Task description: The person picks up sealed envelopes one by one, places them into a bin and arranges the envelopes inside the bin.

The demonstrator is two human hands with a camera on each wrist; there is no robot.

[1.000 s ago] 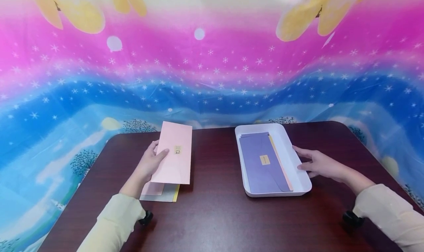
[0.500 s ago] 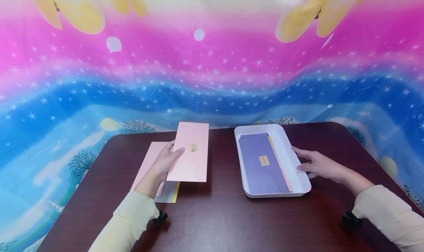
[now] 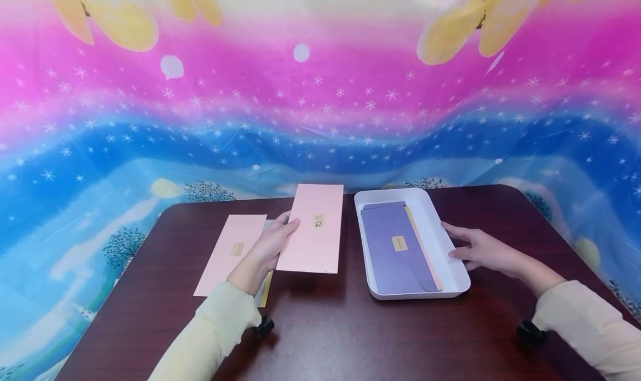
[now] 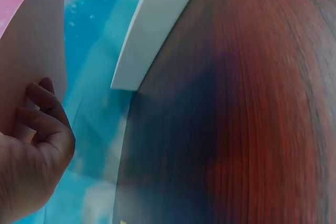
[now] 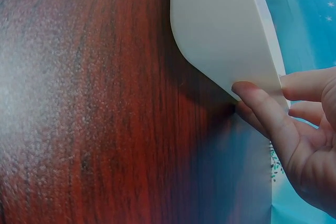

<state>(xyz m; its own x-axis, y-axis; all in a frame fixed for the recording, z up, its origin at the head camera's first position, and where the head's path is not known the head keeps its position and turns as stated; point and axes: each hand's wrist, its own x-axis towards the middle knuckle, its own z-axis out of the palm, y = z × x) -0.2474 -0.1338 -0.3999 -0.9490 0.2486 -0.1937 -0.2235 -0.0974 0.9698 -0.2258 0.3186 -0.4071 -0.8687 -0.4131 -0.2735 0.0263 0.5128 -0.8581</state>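
A pink envelope with a small gold sticker is held up by my left hand, thumb on its front face. The left wrist view shows bent fingers behind that envelope. It hangs above the table, left of a white tray and apart from it. Inside the tray, a purple envelope with a label lies on top, and pink and yellow edges show beneath. My right hand touches the tray's right side. In the right wrist view, its fingertips rest against the outer wall.
Another pink envelope lies on the dark wooden table at left. Beside it, partly behind my left arm, are a grey envelope and a yellow edge. A colourful patterned cloth hangs at the table's back edge.
My left hand has carried the pink envelope to the right, closer to the tray, uncovering the pink envelope on the table. My right hand and the tray have stayed in place.
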